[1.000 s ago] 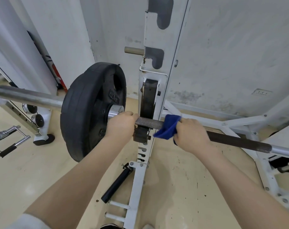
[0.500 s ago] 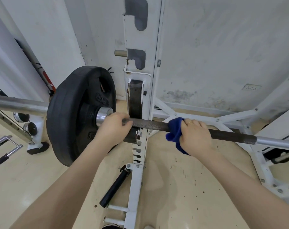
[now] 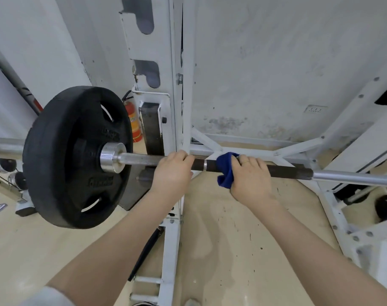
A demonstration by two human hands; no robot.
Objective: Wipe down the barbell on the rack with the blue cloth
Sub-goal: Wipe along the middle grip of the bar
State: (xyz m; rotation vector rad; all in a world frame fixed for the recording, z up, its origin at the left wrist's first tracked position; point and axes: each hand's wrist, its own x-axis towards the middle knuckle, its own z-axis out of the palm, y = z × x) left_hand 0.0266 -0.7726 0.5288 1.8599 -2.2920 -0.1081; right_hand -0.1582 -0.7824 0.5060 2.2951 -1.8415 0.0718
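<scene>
Your left hand (image 3: 171,173) grips the barbell (image 3: 143,159) shaft beside the white rack (image 3: 172,120) upright. Your right hand (image 3: 250,175) clamps the blue cloth (image 3: 225,171) around the dark shaft section, cloth bunched at its thumb side. A black plate (image 3: 77,155) sits on the sleeve, left of both.

Two bare forearms are showing from the near edge, both uncovered from elbow to wrist. The left hand (image 3: 171,173) is wearing no glove, ring or watch. The right hand (image 3: 251,178) is wearing a thin gold-coloured ring (image 3: 245,161) on one finger; which finger cannot be told. At the near left corner a light grey-white sleeve (image 3: 45,297) is showing above the left elbow, its edge soft and rounded. No sleeve is appearing on the right arm within view.
</scene>
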